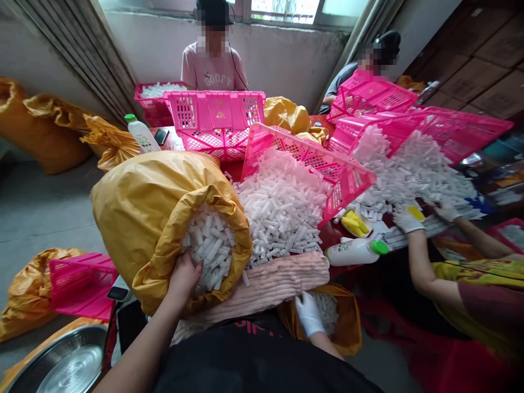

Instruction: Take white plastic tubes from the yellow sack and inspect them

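A large yellow sack (151,185) lies tilted on the table, its rolled mouth facing me and full of short white plastic tubes (210,245). My bare left hand (185,277) is closed on the lower left rim of that mouth, with the thumb against the tubes. Below the table edge, my white-gloved right hand (310,314) is closed at the rim of an open orange sack (347,319), which has more white tubes inside. A ridged pink cloth (278,281) runs along the table edge between the two sacks. Behind it rises a loose heap of tubes (282,218).
A pink basket (347,169) lies tipped behind the heap; another pink basket (219,117) stands farther back. To the right are a white bottle (352,254), yellow pieces (354,222) and a co-worker's gloved hands (409,218). A metal basin (73,360) is at lower left.
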{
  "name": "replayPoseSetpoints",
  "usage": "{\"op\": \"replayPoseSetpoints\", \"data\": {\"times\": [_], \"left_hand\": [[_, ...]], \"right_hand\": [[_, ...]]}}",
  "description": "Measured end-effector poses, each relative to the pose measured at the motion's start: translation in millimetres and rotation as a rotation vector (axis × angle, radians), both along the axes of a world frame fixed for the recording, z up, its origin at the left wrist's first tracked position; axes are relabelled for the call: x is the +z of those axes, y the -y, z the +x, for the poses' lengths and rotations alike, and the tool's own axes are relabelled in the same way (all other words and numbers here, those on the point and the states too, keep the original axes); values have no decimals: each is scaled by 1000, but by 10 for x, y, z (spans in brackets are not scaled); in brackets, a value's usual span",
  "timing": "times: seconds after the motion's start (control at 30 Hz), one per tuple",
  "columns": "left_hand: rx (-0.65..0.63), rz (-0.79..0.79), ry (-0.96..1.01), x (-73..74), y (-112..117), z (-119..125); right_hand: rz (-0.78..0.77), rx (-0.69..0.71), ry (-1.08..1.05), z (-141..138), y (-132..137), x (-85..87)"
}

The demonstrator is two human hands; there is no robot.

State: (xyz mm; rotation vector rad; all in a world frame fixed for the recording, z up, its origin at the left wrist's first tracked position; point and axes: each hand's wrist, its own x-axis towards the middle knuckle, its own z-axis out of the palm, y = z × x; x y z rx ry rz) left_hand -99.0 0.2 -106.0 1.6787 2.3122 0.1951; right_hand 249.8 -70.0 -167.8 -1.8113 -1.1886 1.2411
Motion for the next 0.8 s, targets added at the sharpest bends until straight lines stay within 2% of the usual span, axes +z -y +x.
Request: {"op": "replayPoseSetpoints", "data": {"times": [0.1,0.2,0.27,0.33,0.43,0.53,0.6,0.67,0.73,0.8], "left_hand": [[-61,-115,-67,9,-146,56],[-59,-89,-38,120,-146,59],[-43,-6,51,248,-51,3],[-13,84,256,397,99,-58],[96,82,788,593,349,-70],[188,-1,1180,717,519,56],[169,-15,1270,777,558,192],[76,-20,1286,842,545,339],[-84,-3,1245,923,504,465],[-210,40,1179,1015,455,543]], "right_hand": [[-51,117,103,-626,-268,-107],[-97,285,160,-1137,-550,-168],[-114,366,181,-1282,-663,-137],[-90,381,167,-1276,-696,-21],[-56,371,9,-1129,-650,369],[-67,380,-344,-1028,-609,970],[-57,439,-429,-1038,-622,1349],[-36,551,-362,-1080,-665,1599],[-26,654,-269,-1099,-721,1696],[14,641,-188,-1057,-772,1695]]}}
